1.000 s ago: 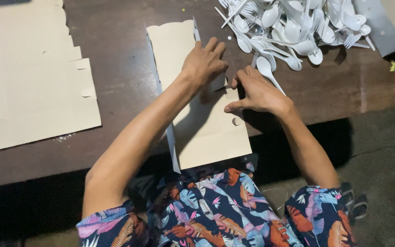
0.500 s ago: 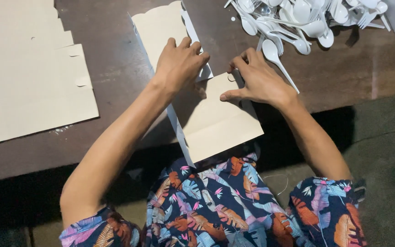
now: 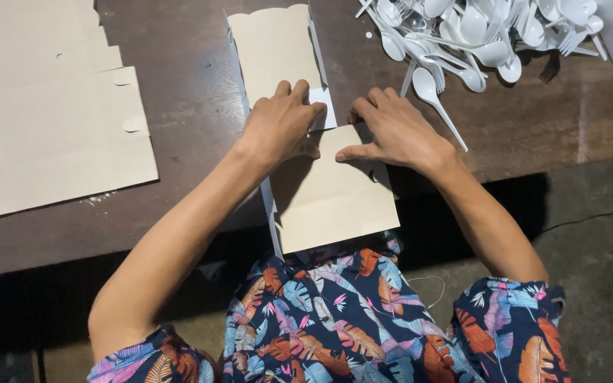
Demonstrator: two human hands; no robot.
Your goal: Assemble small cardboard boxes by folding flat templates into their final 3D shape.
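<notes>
Both hands have slid down the card blank [image 3: 321,191] since a second ago, so the fold seems nearly pressed. Left hand [image 3: 282,124] flat, fingers together; right hand [image 3: 391,131] pinches the flap. One blank at table [image 3: 193,106] edge; one card stack [image 3: 44,120]; spoons [image 3: 477,35] too many to count.
</notes>
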